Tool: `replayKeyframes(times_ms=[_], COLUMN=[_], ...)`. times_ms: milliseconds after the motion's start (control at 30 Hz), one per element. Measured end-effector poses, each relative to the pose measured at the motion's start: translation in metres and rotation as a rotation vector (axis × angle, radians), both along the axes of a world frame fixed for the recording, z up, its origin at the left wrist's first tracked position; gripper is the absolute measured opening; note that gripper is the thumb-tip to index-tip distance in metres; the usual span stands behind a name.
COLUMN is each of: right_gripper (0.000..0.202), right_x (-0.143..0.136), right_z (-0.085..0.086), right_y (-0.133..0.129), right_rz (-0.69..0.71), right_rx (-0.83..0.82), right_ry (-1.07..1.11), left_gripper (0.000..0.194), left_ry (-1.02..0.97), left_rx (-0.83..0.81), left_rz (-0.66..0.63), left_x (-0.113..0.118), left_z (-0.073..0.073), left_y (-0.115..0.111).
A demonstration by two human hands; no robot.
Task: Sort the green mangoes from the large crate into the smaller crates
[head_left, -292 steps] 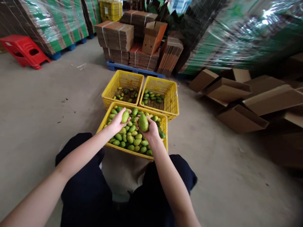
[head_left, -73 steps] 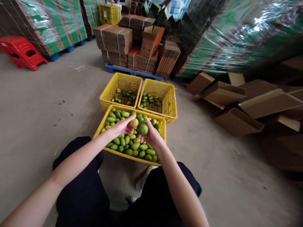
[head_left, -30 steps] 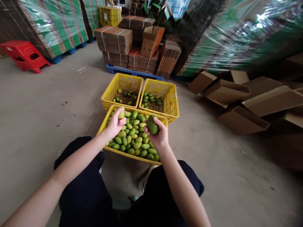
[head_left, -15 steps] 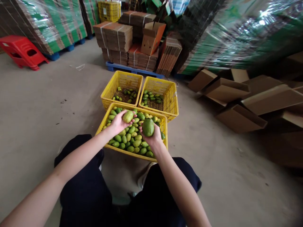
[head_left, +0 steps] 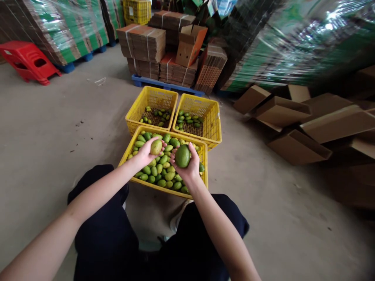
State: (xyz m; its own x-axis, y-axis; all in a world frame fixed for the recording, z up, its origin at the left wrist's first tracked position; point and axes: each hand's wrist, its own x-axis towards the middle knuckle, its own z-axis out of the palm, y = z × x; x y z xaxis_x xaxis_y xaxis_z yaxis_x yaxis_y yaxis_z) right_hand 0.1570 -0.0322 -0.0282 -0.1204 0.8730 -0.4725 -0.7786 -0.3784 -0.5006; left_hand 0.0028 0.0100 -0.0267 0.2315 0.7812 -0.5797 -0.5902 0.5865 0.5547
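Head view: your left hand (head_left: 145, 154) curled around yellow-green fruit (head_left: 156, 147); your right hand (head_left: 190, 168) wrapped around larger dark green fruit (head_left: 182, 156), thumb along its right side. Both fruits apart, above near yellow crate (head_left: 164, 189), which holds heap of green and yellowish fruits (head_left: 169, 176). Just beyond, side by side on floor (head_left: 249, 195): left rear crate (head_left: 159, 100), right rear crate (head_left: 213, 121), some fruits at bottom of each. Behind them, blue pallet (head_left: 164, 84) under strapped cartons (head_left: 143, 43).

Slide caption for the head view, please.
Left hand holds a yellowish-green fruit, right hand a darker green one, above a well-filled yellow crate.
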Motion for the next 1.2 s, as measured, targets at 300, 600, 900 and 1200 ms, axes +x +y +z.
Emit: replayKeyframes(times_ms=[300,600,900,1200], right_gripper=[0.024,0.009,0.013,0.009], right_x=[-0.003,0.002,0.000,-0.002], right_z=[-0.016,-0.013,-0.012,-0.015], right_y=[0.008,0.006,0.009,0.008], right_rz=[-0.005,-0.033,0.027,0.047], right_rx=[-0.185,-0.110,-0.105,-0.115], right_ry=[-0.129,-0.090,-0.132,-0.154], left_gripper=[0.021,0.016,0.015,0.010], left_ry=[-0.048,0.063,-0.055,-0.035], left_rx=[-0.051,-0.045,-0.102,-0.037], left_rz=[0.003,0.027,0.017,0.000], left_x=[0.003,0.002,0.003,0.001], left_z=[0.011,0.008,0.006,0.018], left_y=[-0.001,-0.007,-0.004,-0.010])
